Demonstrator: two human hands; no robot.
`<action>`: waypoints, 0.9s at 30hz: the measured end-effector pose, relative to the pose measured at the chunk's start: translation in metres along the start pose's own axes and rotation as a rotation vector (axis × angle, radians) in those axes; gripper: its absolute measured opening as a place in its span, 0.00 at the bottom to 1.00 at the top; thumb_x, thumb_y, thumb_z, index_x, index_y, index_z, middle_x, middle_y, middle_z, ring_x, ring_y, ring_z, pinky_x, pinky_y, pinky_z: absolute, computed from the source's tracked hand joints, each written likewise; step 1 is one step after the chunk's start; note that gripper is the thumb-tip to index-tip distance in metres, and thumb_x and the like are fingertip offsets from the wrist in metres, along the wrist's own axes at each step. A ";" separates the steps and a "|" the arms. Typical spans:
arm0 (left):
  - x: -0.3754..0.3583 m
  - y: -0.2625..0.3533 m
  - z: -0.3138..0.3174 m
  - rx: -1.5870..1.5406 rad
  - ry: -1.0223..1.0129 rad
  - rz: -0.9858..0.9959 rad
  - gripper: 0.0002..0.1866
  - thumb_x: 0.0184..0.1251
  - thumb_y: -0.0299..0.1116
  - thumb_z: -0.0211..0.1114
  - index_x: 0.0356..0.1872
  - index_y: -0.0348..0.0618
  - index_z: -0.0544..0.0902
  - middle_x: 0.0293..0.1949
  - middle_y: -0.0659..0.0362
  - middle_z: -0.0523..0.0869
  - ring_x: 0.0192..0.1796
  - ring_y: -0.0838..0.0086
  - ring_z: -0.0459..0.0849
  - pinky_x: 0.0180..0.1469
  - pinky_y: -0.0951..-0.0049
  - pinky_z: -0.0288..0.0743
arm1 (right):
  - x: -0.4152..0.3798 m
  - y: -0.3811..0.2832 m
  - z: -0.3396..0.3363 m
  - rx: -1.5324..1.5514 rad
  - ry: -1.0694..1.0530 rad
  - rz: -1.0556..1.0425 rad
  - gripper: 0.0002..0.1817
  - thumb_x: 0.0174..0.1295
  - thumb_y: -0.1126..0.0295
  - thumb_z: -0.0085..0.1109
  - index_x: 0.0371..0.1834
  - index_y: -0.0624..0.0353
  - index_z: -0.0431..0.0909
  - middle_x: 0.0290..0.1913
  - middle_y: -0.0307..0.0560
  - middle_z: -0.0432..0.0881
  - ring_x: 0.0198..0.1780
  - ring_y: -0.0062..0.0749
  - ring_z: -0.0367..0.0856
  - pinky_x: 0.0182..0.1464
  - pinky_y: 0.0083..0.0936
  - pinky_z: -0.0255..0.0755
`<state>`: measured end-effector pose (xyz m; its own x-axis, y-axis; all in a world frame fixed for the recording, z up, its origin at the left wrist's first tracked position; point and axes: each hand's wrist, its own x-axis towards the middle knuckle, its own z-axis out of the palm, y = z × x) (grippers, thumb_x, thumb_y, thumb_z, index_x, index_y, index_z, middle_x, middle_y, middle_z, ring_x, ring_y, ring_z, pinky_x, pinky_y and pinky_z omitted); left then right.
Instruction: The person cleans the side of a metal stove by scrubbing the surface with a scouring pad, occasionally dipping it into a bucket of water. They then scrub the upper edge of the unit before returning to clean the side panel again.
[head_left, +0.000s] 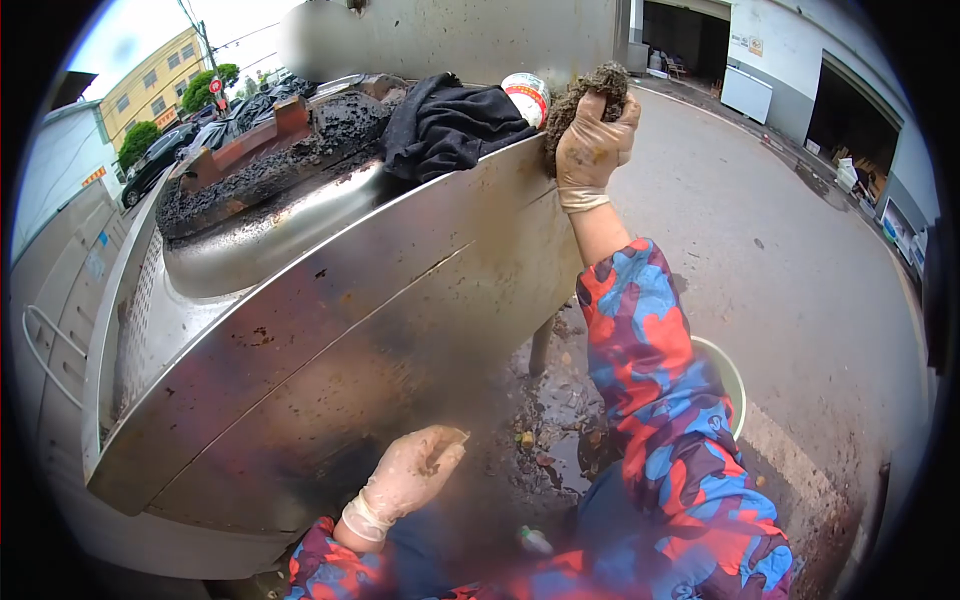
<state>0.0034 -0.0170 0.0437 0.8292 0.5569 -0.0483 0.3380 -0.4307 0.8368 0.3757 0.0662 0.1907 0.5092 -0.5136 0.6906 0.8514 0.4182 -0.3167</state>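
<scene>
My right hand (592, 150), in a stained thin glove, is closed around a dirty scouring pad (606, 88), dark and matted with grime. It presses the pad at the right corner of a stainless steel stove unit (340, 320), whose front panel is streaked with rust and grease. Lower down, my left hand (410, 472), also gloved, hovers in front of that panel. Its fingers are half curled, with a gap at the thumb, and nothing shows in them. A dark cloth (450, 125) lies on top of the unit, beside a white and red can (526, 97).
Crusted black burner parts (290, 145) sit on the unit's top. Below, wet debris (545, 440) covers the ground around a unit leg (541, 347). A pale bucket (735, 385) stands behind my right sleeve. Paved ground (760, 250) stretches right toward a building with open doorways.
</scene>
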 end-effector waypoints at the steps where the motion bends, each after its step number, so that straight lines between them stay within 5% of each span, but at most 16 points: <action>1: 0.000 0.002 0.000 0.017 -0.005 -0.004 0.14 0.69 0.33 0.62 0.50 0.38 0.81 0.41 0.53 0.87 0.37 0.71 0.84 0.42 0.74 0.78 | 0.006 0.019 0.001 -0.020 -0.044 -0.194 0.16 0.66 0.61 0.60 0.47 0.63 0.76 0.37 0.43 0.83 0.35 0.28 0.80 0.41 0.23 0.75; 2: -0.002 0.003 0.000 0.034 -0.016 -0.010 0.14 0.69 0.33 0.62 0.51 0.38 0.81 0.41 0.53 0.87 0.37 0.71 0.84 0.42 0.74 0.78 | 0.017 0.032 0.000 -0.027 -0.044 -0.188 0.16 0.66 0.61 0.60 0.47 0.63 0.76 0.37 0.43 0.83 0.35 0.28 0.80 0.41 0.23 0.75; 4: -0.004 0.002 0.002 0.035 0.006 0.015 0.13 0.69 0.33 0.63 0.49 0.37 0.81 0.38 0.55 0.86 0.35 0.76 0.83 0.39 0.76 0.77 | 0.046 0.046 -0.003 -0.307 0.018 0.208 0.18 0.63 0.62 0.60 0.47 0.66 0.76 0.44 0.55 0.82 0.45 0.45 0.82 0.52 0.33 0.74; 5: -0.003 0.001 0.001 0.040 0.045 0.046 0.12 0.69 0.33 0.65 0.47 0.35 0.81 0.34 0.58 0.85 0.33 0.80 0.81 0.36 0.78 0.75 | 0.051 0.048 -0.003 -0.518 0.104 0.172 0.19 0.62 0.62 0.60 0.48 0.66 0.75 0.45 0.57 0.82 0.44 0.49 0.82 0.51 0.35 0.74; 6: -0.003 0.000 0.000 0.038 0.050 0.054 0.12 0.69 0.33 0.65 0.47 0.35 0.81 0.34 0.58 0.85 0.33 0.80 0.81 0.36 0.78 0.75 | 0.051 0.049 -0.004 -0.331 0.113 0.310 0.18 0.62 0.62 0.60 0.49 0.65 0.75 0.44 0.57 0.82 0.44 0.48 0.82 0.50 0.35 0.74; 10: -0.004 0.002 -0.002 0.011 0.021 0.009 0.13 0.69 0.33 0.62 0.50 0.38 0.81 0.41 0.52 0.87 0.36 0.71 0.84 0.41 0.74 0.78 | 0.010 -0.020 -0.006 -0.127 -0.029 0.290 0.16 0.65 0.62 0.61 0.47 0.61 0.75 0.38 0.46 0.84 0.37 0.30 0.82 0.44 0.26 0.75; 11: -0.004 0.003 -0.002 0.043 0.012 0.030 0.13 0.69 0.33 0.62 0.50 0.38 0.81 0.41 0.52 0.87 0.36 0.71 0.84 0.40 0.74 0.78 | -0.008 -0.012 -0.001 0.020 -0.034 0.080 0.15 0.66 0.63 0.61 0.47 0.62 0.75 0.40 0.46 0.84 0.39 0.29 0.81 0.46 0.24 0.75; 12: -0.003 0.002 -0.002 0.044 0.012 0.028 0.13 0.69 0.33 0.62 0.50 0.38 0.81 0.41 0.52 0.87 0.36 0.71 0.84 0.40 0.74 0.78 | -0.016 -0.033 -0.002 0.137 -0.071 -0.038 0.15 0.65 0.65 0.62 0.48 0.64 0.75 0.42 0.47 0.84 0.42 0.28 0.81 0.49 0.23 0.74; 14: -0.005 0.000 0.000 0.034 0.036 0.072 0.12 0.68 0.32 0.65 0.47 0.36 0.81 0.33 0.59 0.85 0.31 0.81 0.78 0.35 0.79 0.74 | 0.004 -0.021 0.004 -0.027 0.010 0.083 0.14 0.64 0.66 0.61 0.47 0.65 0.76 0.41 0.48 0.84 0.40 0.32 0.82 0.47 0.25 0.75; 16: -0.006 -0.005 0.004 0.015 0.037 0.059 0.12 0.68 0.32 0.65 0.47 0.36 0.81 0.33 0.59 0.84 0.31 0.82 0.78 0.35 0.79 0.74 | 0.035 0.041 0.003 -0.268 0.134 0.128 0.16 0.63 0.62 0.61 0.46 0.63 0.76 0.39 0.49 0.84 0.36 0.39 0.83 0.43 0.32 0.76; 18: -0.003 -0.007 0.003 0.002 0.050 0.068 0.12 0.68 0.32 0.65 0.46 0.36 0.81 0.32 0.60 0.84 0.30 0.82 0.77 0.34 0.80 0.73 | 0.044 0.038 0.000 -0.279 0.215 0.407 0.18 0.63 0.60 0.62 0.47 0.62 0.76 0.37 0.48 0.85 0.35 0.38 0.82 0.42 0.33 0.75; 22: -0.004 0.000 0.001 0.038 0.057 0.068 0.12 0.69 0.32 0.65 0.47 0.36 0.81 0.33 0.60 0.84 0.31 0.82 0.78 0.35 0.80 0.74 | 0.004 -0.035 -0.004 0.033 -0.001 0.319 0.17 0.67 0.59 0.59 0.47 0.61 0.75 0.35 0.42 0.82 0.34 0.27 0.79 0.41 0.25 0.74; 24: -0.002 -0.001 0.000 0.048 0.047 0.060 0.12 0.69 0.32 0.65 0.47 0.36 0.81 0.33 0.60 0.84 0.31 0.82 0.78 0.35 0.80 0.74 | -0.019 -0.033 0.008 0.185 -0.011 -0.016 0.16 0.68 0.59 0.58 0.46 0.62 0.75 0.36 0.41 0.81 0.36 0.24 0.78 0.42 0.23 0.74; 27: -0.004 -0.008 0.005 0.017 0.025 0.077 0.11 0.69 0.32 0.65 0.47 0.36 0.81 0.33 0.59 0.85 0.31 0.82 0.79 0.35 0.79 0.74 | 0.009 -0.001 0.011 -0.019 0.039 0.049 0.18 0.67 0.59 0.59 0.47 0.64 0.74 0.37 0.47 0.82 0.37 0.32 0.80 0.43 0.28 0.74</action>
<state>-0.0009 -0.0189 0.0343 0.8419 0.5388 0.0298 0.2810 -0.4849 0.8282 0.3775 0.0696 0.2044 0.5549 -0.5218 0.6479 0.8271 0.4296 -0.3624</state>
